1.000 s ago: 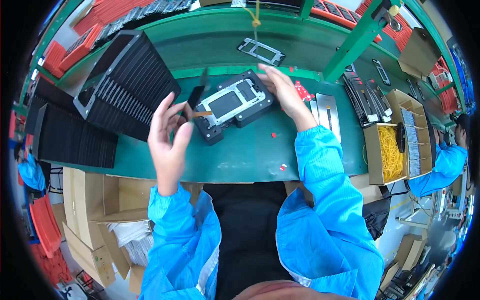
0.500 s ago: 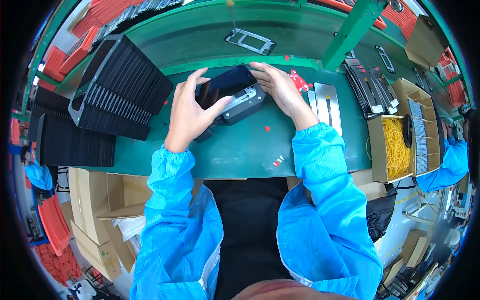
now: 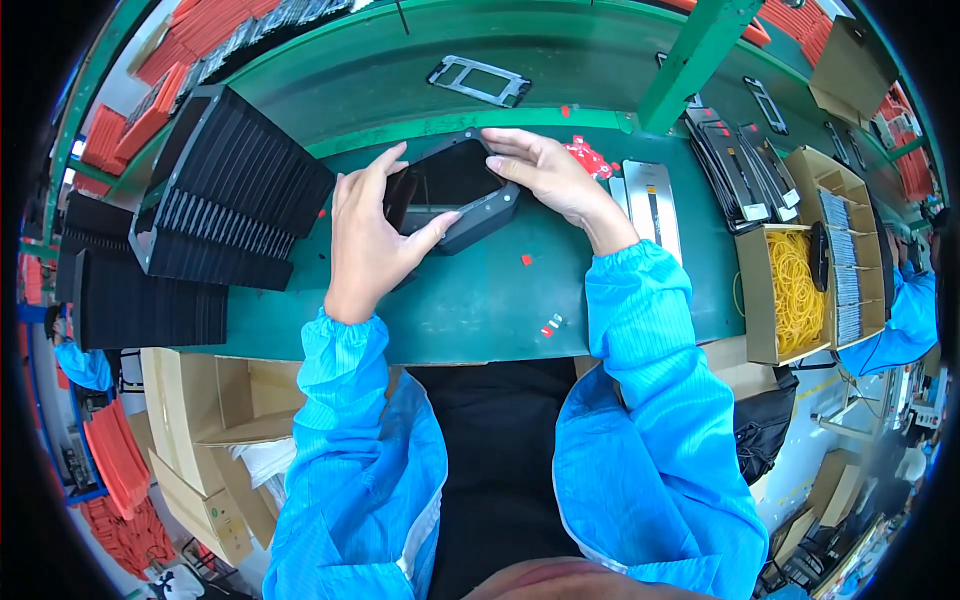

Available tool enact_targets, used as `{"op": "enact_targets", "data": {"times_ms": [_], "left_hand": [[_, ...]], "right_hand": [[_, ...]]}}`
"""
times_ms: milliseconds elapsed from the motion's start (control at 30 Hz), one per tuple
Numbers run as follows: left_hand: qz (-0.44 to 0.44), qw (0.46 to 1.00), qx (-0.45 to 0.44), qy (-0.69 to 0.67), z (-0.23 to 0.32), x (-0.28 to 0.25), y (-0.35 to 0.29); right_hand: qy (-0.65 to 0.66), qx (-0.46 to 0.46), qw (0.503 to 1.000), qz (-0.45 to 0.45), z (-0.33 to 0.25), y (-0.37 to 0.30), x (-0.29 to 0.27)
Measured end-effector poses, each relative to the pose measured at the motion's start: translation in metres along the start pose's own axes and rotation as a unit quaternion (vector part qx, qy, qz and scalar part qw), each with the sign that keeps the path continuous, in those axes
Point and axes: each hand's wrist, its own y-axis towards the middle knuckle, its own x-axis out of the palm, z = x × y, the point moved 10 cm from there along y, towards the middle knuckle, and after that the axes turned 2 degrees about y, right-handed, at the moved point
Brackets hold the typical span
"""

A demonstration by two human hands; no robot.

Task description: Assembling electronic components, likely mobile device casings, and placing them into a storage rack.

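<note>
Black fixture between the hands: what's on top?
A glossy dark panel; the left hand and right hand cover parts of its edge. What lies under the panel is hidden.

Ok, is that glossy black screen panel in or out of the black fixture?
In: the glossy black screen panel lies within the rim of the black fixture. Whether it's fully seated, I can't tell.

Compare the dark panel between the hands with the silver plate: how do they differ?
The dark panel is glossy black; the silver plate is metallic with a dark strip. The panel lies slanted over the black holder; the plate lies nearly straight, on the green table. Both are flat and oblong.
</note>
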Motion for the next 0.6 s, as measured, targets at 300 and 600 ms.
{"op": "enact_targets", "data": {"times_ms": [300,600], "left_hand": [[0.008,1.000,-0.012,-0.025,-0.006,-0.002,-0.007],[0.008,0.999,-0.020,-0.040,-0.007,-0.003,-0.010]], "right_hand": [[-0.037,-0.038,0.999,-0.007,0.001,-0.001,0.006],[-0.055,-0.022,0.998,-0.006,0.000,-0.005,0.009]]}}
